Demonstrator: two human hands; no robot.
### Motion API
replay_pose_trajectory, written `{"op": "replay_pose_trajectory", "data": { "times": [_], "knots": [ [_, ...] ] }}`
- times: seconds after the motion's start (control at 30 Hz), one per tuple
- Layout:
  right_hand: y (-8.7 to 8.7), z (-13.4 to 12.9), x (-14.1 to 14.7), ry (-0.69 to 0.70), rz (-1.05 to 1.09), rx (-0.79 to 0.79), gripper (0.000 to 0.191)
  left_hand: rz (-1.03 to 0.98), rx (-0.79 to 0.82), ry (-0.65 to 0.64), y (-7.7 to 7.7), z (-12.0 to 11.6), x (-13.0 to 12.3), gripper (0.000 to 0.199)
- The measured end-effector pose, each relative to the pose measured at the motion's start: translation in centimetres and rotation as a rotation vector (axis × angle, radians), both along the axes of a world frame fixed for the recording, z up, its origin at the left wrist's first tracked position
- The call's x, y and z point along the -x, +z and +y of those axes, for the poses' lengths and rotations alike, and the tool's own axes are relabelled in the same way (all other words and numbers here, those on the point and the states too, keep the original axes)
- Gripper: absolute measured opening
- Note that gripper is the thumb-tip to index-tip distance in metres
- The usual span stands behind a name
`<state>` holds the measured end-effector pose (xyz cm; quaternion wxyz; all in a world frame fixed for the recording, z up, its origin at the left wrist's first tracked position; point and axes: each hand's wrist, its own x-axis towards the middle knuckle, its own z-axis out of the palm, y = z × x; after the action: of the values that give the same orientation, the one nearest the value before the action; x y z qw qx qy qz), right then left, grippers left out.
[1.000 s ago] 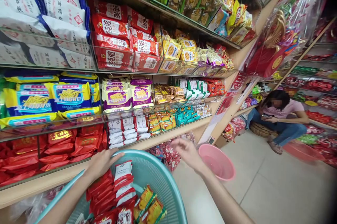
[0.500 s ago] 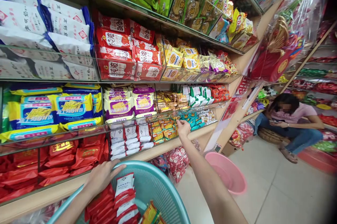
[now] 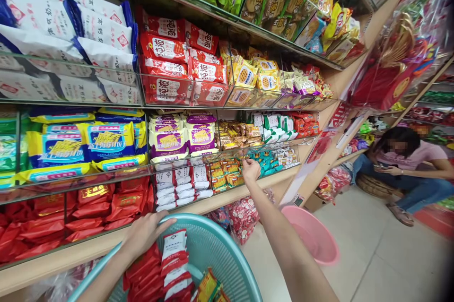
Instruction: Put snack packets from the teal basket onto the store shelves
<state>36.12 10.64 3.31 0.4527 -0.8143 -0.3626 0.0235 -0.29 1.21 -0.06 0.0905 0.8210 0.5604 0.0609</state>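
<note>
My left hand [image 3: 146, 233] grips the rim of a teal plastic basket [image 3: 230, 257], thumb over the edge. Inside lie red-and-white snack packets [image 3: 175, 257], plain red packets [image 3: 144, 266] and a few yellow-green ones [image 3: 209, 287]. My right hand [image 3: 251, 170] is at the bottom shelf, fingers curled together in a pinch; whatever may be between them is hidden. It is between small orange packets [image 3: 227, 173] and teal packets [image 3: 271, 162], close to the clear shelf front.
Glass-fronted shelves of wrapped biscuits rise ahead, with red packets [image 3: 94, 200] at lower left. A pink basin [image 3: 312, 233] and a bag of red sweets [image 3: 244, 217] are low down. Rightward, a person [image 3: 407, 165] squats by other shelves, holding a phone-like object.
The view has turned slightly left, so the shelves appear shifted right. My left hand keeps its hold on the basket; my right hand remains by the teal packets, its fingers curled more.
</note>
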Motion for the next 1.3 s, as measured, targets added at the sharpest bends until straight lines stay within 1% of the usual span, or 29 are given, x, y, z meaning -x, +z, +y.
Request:
{"op": "replay_pose_trajectory", "data": {
  "times": [0.13, 0.3, 0.53, 0.73, 0.87, 1.0, 1.17, 1.3],
  "knots": [
    [0.0, 0.0, -0.1, 0.001, -0.013, 0.009, 0.038, 0.002, 0.002, -0.008, 0.1, -0.1, 0.0, 0.052],
    [0.0, 0.1, -0.1, -0.014, -0.02, -0.02, 0.035, 0.005, -0.008, -0.006, 0.1, -0.1, 0.0, 0.052],
    [-0.8, 0.1, 0.0, -0.026, -0.026, -0.16, 0.029, 0.015, 0.007, -0.007, 0.2, -0.1, -0.1, 0.053],
    [-1.8, 0.2, 0.3, -0.006, -0.004, -0.282, 0.023, 0.014, -0.008, 0.003, -0.1, 0.0, 0.0, 0.054],
    [-2.1, 0.2, 0.5, -0.013, 0.029, -0.315, 0.018, 0.015, -0.018, 0.008, -0.4, 0.1, 0.1, 0.055],
    [-2.2, 0.2, 0.4, -0.003, 0.081, -0.331, 0.013, 0.018, -0.011, 0.004, -0.2, 0.0, 0.0, 0.055],
    [-2.3, 0.1, -0.1, 0.015, 0.19, -0.383, 0.02, 0.037, -0.02, -0.005, 0.3, -0.3, -0.1, 0.054],
    [-2.3, -0.3, 0.0, 0.077, 0.308, -0.477, 0.019, 0.024, -0.015, -0.013, 0.4, -0.3, -0.1, 0.054]
  ]
}}
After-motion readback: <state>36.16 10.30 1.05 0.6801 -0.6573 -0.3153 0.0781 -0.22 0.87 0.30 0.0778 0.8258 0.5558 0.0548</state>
